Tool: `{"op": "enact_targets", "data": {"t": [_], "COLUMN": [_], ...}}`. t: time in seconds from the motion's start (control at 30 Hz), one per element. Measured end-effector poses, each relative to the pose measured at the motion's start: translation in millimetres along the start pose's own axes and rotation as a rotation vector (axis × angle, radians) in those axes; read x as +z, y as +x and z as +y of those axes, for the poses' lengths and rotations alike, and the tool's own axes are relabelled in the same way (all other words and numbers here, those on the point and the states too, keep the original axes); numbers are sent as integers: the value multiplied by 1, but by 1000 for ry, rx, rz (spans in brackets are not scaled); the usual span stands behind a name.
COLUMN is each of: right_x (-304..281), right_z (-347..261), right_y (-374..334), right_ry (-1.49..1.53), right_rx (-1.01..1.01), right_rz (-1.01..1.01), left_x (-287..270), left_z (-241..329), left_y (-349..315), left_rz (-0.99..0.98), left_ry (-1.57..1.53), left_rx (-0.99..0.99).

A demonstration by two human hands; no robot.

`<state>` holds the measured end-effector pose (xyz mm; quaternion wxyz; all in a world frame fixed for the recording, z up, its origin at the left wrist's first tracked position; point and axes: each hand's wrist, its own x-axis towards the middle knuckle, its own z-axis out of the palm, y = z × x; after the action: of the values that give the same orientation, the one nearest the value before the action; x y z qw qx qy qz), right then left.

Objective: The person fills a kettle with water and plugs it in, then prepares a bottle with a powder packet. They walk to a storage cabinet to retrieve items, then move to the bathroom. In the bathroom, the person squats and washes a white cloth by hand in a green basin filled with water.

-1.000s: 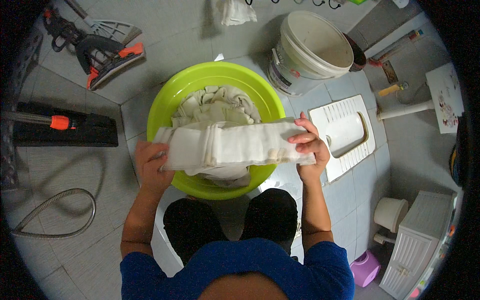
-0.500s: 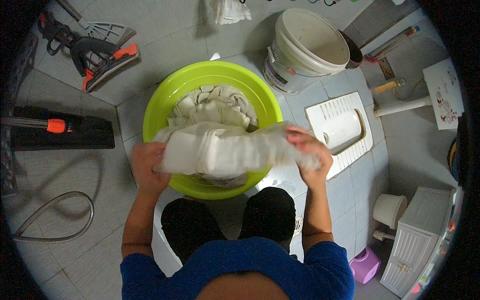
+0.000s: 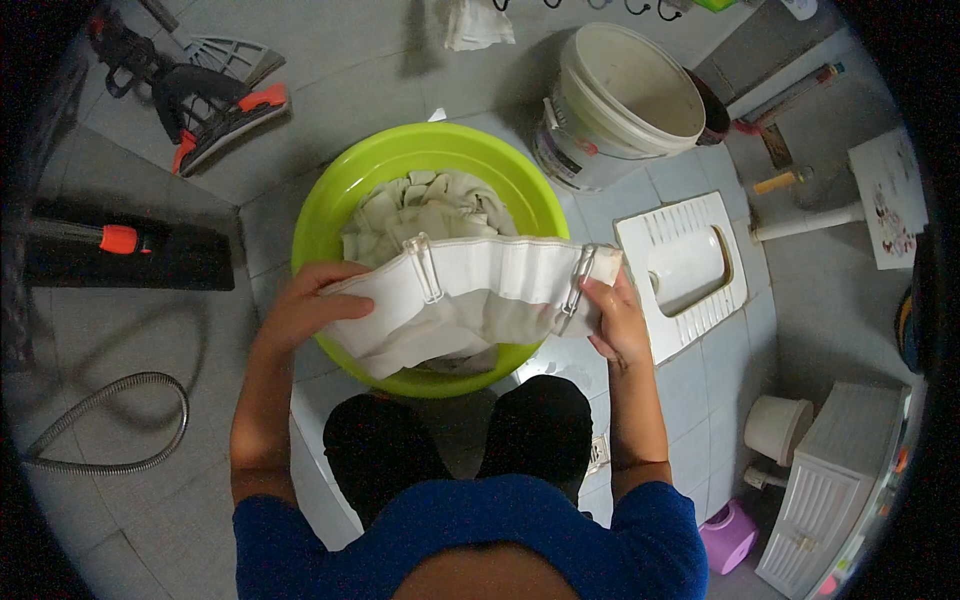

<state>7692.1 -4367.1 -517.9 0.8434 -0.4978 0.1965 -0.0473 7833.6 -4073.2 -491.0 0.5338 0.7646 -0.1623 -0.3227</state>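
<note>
**White banded cloth stretched out above a lime-green basin**

From where I stand, the grey tiled floor spreads widest; on it sits the basin, just ahead of the person's black-clad knees; beyond it, to the right, stands a big whitish bucket, and nearer on that side a white squat toilet is set in the floor; inside the basin lies a crumpled heap of off-white fabric; over the near part of that heap hangs the banded cloth, its stiff white strip running along the top and thinner, see-through material drooping below; whether it joins the heap I can't tell.

The left hand has one end, fingers on top and thumb in front, pinching the strip; the right hand grips the other end, thumb across the front, most of its fingers hidden behind; smallest of all, two slim metal hooks sit on the strip, one left of its middle, the other just beside the right thumb.
</note>
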Motion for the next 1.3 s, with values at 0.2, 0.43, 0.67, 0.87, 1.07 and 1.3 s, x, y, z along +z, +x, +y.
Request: {"op": "enact_targets", "data": {"t": [0.2,0.43,0.67,0.87,1.07,1.3], "right_x": [34,64,34,24,72,27], "right_z": [28,43,36,49,58,39], "right_y": [17,19,23,30,18,24], "right_ry": [-239,-641,-45,-278,-549,110], "right_rx": [-46,-259,127,-69,-327,276], "right_rz": [-236,-199,-82,-42,-265,-143], "left_x": [32,50,22,28,71,32], "left_z": [14,-4,-29,-12,5,-27], "left_y": [34,51,49,45,62,88], "left_rz": [-432,-596,-392,-416,-285,-226], "left_ry": [-43,-338,307,226,-90,50], "left_rx": [20,201,290,156,221,439]}}
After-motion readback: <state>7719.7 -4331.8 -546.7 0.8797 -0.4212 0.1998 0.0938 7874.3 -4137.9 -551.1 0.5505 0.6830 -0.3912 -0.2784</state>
